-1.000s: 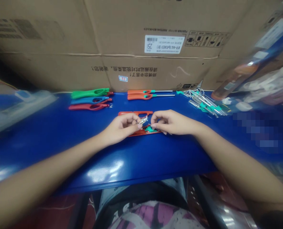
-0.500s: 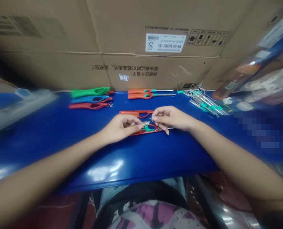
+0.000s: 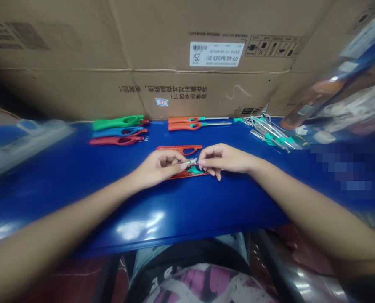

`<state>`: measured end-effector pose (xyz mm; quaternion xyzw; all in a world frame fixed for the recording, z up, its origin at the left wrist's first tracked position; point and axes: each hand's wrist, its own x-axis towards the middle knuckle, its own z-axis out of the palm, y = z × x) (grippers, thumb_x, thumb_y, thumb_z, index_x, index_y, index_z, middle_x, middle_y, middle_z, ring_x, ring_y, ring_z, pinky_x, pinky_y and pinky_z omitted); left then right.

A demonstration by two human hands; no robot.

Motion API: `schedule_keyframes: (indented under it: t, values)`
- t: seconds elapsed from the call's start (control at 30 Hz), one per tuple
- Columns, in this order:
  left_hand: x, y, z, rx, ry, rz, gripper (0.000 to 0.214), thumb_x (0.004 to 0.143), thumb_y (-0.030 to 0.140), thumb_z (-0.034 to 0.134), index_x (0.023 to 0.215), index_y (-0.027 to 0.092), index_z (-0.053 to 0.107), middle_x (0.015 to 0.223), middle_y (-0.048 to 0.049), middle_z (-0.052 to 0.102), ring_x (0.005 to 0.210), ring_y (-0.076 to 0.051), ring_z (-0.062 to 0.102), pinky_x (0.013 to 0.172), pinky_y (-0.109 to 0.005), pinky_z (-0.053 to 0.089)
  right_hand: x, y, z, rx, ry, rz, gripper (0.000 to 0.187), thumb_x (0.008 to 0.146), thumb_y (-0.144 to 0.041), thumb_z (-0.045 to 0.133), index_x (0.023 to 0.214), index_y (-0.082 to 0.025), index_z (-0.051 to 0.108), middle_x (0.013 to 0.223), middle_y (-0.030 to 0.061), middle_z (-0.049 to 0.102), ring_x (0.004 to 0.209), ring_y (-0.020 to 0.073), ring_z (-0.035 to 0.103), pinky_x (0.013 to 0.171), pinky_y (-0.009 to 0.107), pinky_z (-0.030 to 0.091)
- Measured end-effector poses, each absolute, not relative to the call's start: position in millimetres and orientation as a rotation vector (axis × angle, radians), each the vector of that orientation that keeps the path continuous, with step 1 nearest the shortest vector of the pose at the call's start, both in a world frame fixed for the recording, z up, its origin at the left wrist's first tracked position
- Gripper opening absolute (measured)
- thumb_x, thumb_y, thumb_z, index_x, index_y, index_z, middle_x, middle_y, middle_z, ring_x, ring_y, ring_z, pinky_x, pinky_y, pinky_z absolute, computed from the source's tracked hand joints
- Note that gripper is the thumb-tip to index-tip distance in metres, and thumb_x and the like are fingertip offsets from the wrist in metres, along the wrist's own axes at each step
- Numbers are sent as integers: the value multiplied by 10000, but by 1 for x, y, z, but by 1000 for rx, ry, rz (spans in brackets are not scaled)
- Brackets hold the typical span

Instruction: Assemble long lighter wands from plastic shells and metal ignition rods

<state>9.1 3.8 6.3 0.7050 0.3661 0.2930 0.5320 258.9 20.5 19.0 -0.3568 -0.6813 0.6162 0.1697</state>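
Note:
My left hand [image 3: 155, 170] pinches a small clear fuel tank [image 3: 190, 162] with a pale tip, pointing right. The closed thumb and fingertip of my right hand [image 3: 230, 159] meet that tip; whatever small piece they pinch is too tiny to make out. Under both hands lies an orange-red lighter handle shell [image 3: 175, 177] with a teal trigger [image 3: 195, 170] and a thin wire in it, partly covered by my fingers. Just behind rests another orange-red handle shell [image 3: 174, 148], apart from my hands.
Green [image 3: 116, 122], blue [image 3: 116, 132] and red lighter handles [image 3: 111, 141] lie at back left. Two orange lighters [image 3: 182, 126] with metal barrels lie at back centre. Several metal tubes with teal parts [image 3: 275, 136] are piled right. A cardboard box [image 3: 89, 92] walls the blue table's [image 3: 111, 206] back.
My right fingertips have moved left, from a small gap to the tip of the tank. My left hand still holds the tank. The view has shifted slightly.

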Motion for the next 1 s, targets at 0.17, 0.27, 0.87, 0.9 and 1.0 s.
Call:
schedule_keyframes:
  t: [0.17,0.27,0.87,0.9,1.0]
  values:
    - [9,4,6,1687,879,692,287,839,402,761,905,128,707,555,40,553,422,-44,374,387,-167,245,260,22,17,-1001,-1927,1759,372,870,-507,734,857,-143,655,595,-44,602,505,79,585,465,199,562]
    - [9,4,6,1691,888,693,301,837,414,762,906,126,710,556,37,549,433,-48,389,390,-164,251,260,21,17,-995,-1923,1766,377,861,-510,745,859,-145,654,601,-44,603,511,78,587,470,197,562]
    - [9,4,8,1687,864,690,233,825,357,765,879,136,716,529,55,527,425,-53,384,415,-180,285,260,21,18,-966,-1951,1763,322,898,-461,718,863,-150,643,611,-51,598,513,70,581,471,188,560]
    - [9,4,8,1687,863,692,236,822,360,769,875,136,716,529,55,527,428,-55,391,420,-181,297,260,21,19,-969,-1950,1763,317,900,-457,717,861,-150,642,611,-51,597,513,70,581,471,189,561]
    - [9,4,8,1687,858,697,254,822,374,773,876,132,719,537,50,537,437,-58,407,432,-183,317,259,20,19,-975,-1948,1760,313,905,-450,711,855,-150,636,612,-50,597,513,69,581,470,187,560]
